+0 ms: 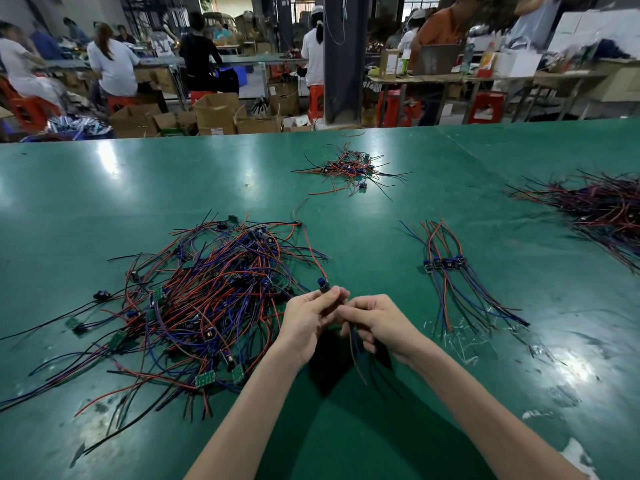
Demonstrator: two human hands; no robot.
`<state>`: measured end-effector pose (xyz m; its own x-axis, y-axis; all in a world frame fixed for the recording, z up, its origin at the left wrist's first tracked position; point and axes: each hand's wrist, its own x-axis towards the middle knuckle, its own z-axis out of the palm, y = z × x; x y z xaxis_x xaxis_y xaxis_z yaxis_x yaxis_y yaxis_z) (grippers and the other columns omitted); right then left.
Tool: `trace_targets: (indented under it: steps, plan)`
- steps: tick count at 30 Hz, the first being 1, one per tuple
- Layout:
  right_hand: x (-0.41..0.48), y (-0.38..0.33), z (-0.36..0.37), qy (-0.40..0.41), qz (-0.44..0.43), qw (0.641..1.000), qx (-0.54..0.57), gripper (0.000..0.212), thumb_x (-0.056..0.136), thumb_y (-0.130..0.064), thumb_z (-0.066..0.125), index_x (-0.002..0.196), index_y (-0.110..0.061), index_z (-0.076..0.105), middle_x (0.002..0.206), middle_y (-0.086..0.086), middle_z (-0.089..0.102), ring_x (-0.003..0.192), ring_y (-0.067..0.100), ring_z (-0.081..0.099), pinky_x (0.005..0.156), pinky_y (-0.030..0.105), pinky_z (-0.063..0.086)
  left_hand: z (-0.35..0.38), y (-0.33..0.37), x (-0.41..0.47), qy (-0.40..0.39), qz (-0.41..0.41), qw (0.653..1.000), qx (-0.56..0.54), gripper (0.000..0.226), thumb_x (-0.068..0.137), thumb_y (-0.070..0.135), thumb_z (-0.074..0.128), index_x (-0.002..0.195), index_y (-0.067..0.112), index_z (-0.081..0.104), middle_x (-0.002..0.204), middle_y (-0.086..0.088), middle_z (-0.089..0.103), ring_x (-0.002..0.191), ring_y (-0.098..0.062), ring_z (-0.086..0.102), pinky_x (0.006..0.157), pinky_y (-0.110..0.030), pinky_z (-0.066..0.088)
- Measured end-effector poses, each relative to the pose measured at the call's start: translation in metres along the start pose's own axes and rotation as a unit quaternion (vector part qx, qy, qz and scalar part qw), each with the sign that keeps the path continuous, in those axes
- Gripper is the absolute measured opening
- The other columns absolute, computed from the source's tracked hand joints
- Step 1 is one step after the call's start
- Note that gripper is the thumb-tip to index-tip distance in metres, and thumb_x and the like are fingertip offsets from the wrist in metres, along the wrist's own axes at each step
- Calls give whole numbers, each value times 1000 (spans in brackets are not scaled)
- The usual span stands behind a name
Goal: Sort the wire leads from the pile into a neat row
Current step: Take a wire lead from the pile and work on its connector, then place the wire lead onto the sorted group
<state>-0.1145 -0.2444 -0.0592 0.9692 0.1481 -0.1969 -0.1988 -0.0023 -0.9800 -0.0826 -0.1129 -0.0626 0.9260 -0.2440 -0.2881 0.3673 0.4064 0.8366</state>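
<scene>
A big tangled pile of red, blue and black wire leads (207,296) with small green boards lies on the green table at the left. To the right, a short row of sorted leads (446,265) lies side by side, their dark blue parts lined up. Between them my left hand (306,318) pinches one wire lead (323,285) by its small blue part; its red wire runs up and back toward the pile. My right hand (375,322) is close against the left and grips the dark wires that hang down below it.
A smaller heap of leads (349,168) lies farther back at the middle. A large dark bundle (602,206) lies at the right edge. Beyond the table's far edge (311,132) are cardboard boxes, red stools and seated people.
</scene>
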Motion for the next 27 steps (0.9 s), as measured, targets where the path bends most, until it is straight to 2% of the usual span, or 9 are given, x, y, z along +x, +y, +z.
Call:
trace_targets:
  steps: [3,5,7,9,11,13,17,22,27]
  plan:
    - [8,-8,-19,93,-33,995,-13,23,93,-7,56,72,-2,62,59,9,63,29,5,32,29,15,27,0,-2,1,-11,-6,1000,-10,6,89,0,58,91,-1,63,85,-10,66,77,-16,66,72,-20,57]
    - [13,-13,-42,169,-41,985,-6,24,93,-8,57,70,-2,63,59,10,61,29,5,33,29,15,26,-1,-3,1,-17,-14,1000,4,8,89,3,59,95,-1,64,90,-8,67,82,-18,65,76,-23,57]
    - [17,-13,-68,234,-18,971,-32,25,92,-11,59,69,-3,65,59,6,58,33,7,34,32,16,26,-1,-4,0,-24,-22,999,16,10,90,4,58,96,-1,65,93,-8,68,83,-18,66,78,-25,57]
    - [18,-7,-90,278,30,952,-125,25,90,-15,62,69,-4,68,54,2,52,41,11,36,36,20,28,-1,-5,-1,-23,-26,999,21,10,91,3,57,96,-1,65,93,-9,69,84,-19,67,77,-25,58]
    - [17,-2,-104,306,69,925,-215,24,86,-15,64,68,-1,70,49,3,48,43,16,37,41,23,30,-1,-4,0,-17,-27,999,21,11,92,2,56,96,-2,65,94,-10,69,82,-19,67,74,-25,58]
    - [17,0,-110,321,81,909,-253,24,82,-14,64,67,4,70,48,5,50,41,20,38,44,25,33,-1,-3,0,-14,-27,999,20,11,92,0,54,97,-3,64,94,-12,68,80,-20,66,72,-25,58]
    - [16,-1,-112,349,94,862,-356,28,80,-19,63,69,6,69,56,11,57,54,24,48,54,29,39,-1,-3,-1,-12,-28,999,25,12,92,-1,54,98,-4,64,93,-12,68,80,-20,67,73,-26,58]
    - [15,0,-110,392,84,802,-442,31,84,-25,64,68,1,68,63,11,63,60,28,57,57,29,41,-1,-2,-1,-11,-25,999,31,12,91,-2,54,97,-3,64,93,-13,69,79,-20,68,72,-26,58]
    - [18,4,-109,426,37,771,-471,17,89,-28,64,91,-11,66,88,12,67,83,32,61,68,32,43,-1,-1,-3,-9,-20,999,36,12,92,-3,53,96,-3,64,93,-13,69,80,-21,67,73,-26,58]
